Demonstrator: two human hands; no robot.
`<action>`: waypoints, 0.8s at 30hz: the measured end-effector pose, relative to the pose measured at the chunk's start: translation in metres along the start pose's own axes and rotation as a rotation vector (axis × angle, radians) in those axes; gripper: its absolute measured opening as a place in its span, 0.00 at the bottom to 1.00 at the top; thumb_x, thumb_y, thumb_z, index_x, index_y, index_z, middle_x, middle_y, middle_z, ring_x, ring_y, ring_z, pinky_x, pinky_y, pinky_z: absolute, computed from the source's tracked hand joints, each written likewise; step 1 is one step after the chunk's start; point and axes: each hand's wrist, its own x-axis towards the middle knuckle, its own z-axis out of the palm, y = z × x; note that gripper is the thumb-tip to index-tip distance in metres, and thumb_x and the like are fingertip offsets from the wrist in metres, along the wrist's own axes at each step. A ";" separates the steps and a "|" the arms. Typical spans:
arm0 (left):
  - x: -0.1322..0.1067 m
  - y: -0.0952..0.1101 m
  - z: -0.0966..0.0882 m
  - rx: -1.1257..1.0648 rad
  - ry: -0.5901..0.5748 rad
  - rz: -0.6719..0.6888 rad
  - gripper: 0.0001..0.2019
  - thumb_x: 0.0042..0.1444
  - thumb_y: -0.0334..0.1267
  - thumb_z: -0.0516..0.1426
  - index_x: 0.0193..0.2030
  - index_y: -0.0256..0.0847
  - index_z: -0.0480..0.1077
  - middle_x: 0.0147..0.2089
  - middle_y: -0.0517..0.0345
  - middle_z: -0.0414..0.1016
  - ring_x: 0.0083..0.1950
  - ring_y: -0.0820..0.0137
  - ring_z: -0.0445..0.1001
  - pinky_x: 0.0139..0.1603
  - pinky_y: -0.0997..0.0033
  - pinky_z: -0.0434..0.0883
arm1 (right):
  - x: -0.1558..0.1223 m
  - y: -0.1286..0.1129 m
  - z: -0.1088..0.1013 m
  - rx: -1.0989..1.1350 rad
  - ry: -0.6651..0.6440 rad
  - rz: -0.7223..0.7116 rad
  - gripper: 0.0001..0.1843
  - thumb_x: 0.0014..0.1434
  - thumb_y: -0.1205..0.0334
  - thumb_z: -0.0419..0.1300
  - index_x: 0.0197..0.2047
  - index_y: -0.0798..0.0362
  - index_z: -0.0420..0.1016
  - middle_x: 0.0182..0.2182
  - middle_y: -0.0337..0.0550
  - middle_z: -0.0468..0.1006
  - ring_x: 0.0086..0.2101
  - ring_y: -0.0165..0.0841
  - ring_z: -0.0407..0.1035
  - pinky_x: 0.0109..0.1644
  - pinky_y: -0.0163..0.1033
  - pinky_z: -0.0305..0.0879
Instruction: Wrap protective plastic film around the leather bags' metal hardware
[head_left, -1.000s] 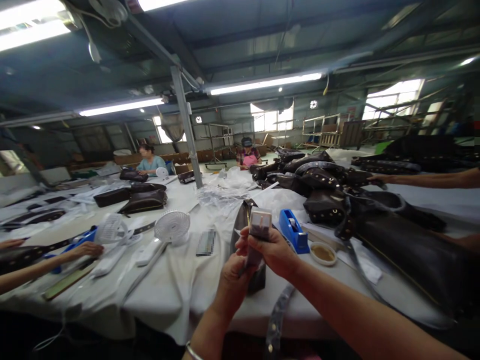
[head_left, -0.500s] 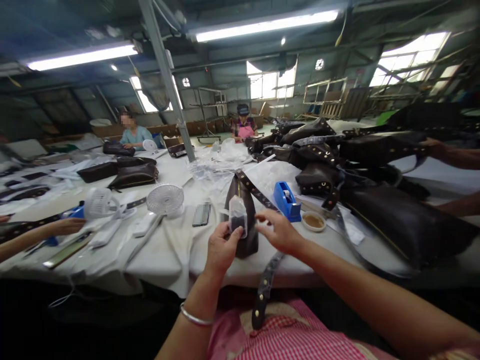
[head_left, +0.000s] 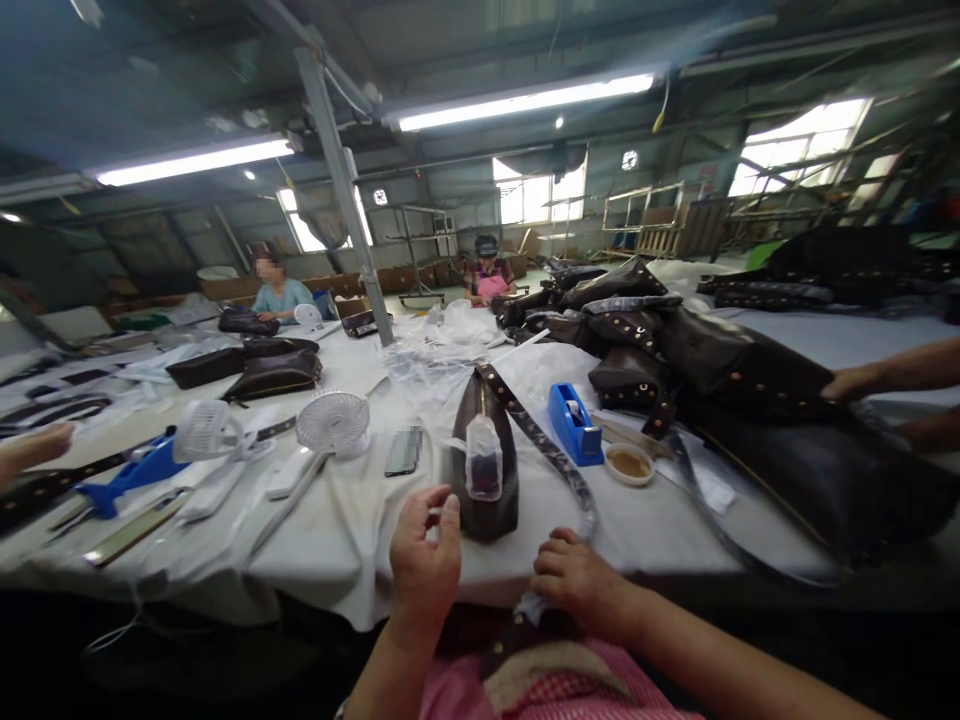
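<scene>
A dark brown leather bag [head_left: 491, 515] stands upright on the table, narrow end facing me. A small clear pouch with something dark in it [head_left: 484, 465] hangs against its zipped side. My left hand [head_left: 425, 548] is just left of the bag's lower edge, fingers loosely curled with the thumb apart, nothing visible in it. Close to the table's front edge, my right hand [head_left: 574, 580] is closed round the bag's studded strap [head_left: 555, 455], which is partly wrapped in plastic. The strap's end hangs over my lap.
A blue tape dispenser [head_left: 576, 425] and a small dish of brown paste [head_left: 630, 464] stand right of the bag. Beyond them bags [head_left: 735, 365] are piled, with a co-worker's hand [head_left: 855, 383] on one. Leftward lie a phone [head_left: 404, 450] and a white fan [head_left: 332, 420].
My left hand has let go of the pouch and drawn back. My right hand has come down onto the strap. At far left, a co-worker's hand has lifted off a blue dispenser.
</scene>
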 end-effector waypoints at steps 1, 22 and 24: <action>-0.006 0.002 -0.003 -0.007 -0.058 -0.030 0.15 0.62 0.50 0.56 0.41 0.40 0.75 0.39 0.52 0.78 0.39 0.64 0.76 0.41 0.66 0.73 | 0.005 -0.006 -0.011 -0.007 0.043 -0.032 0.06 0.64 0.63 0.58 0.42 0.51 0.76 0.33 0.43 0.77 0.38 0.36 0.68 0.51 0.47 0.55; -0.080 0.044 -0.052 -0.733 -0.793 -0.811 0.19 0.55 0.52 0.64 0.41 0.36 0.70 0.32 0.52 0.80 0.27 0.71 0.78 0.24 0.76 0.73 | 0.024 -0.068 -0.070 -0.159 0.344 -0.010 0.14 0.66 0.66 0.56 0.52 0.48 0.78 0.46 0.46 0.81 0.50 0.41 0.69 0.59 0.50 0.55; -0.082 0.043 -0.054 -0.717 -0.773 -0.801 0.18 0.53 0.47 0.67 0.40 0.37 0.70 0.31 0.53 0.80 0.25 0.73 0.76 0.24 0.76 0.72 | 0.028 -0.070 -0.070 -0.143 0.352 -0.009 0.15 0.66 0.67 0.55 0.52 0.48 0.78 0.46 0.46 0.81 0.50 0.41 0.69 0.58 0.50 0.56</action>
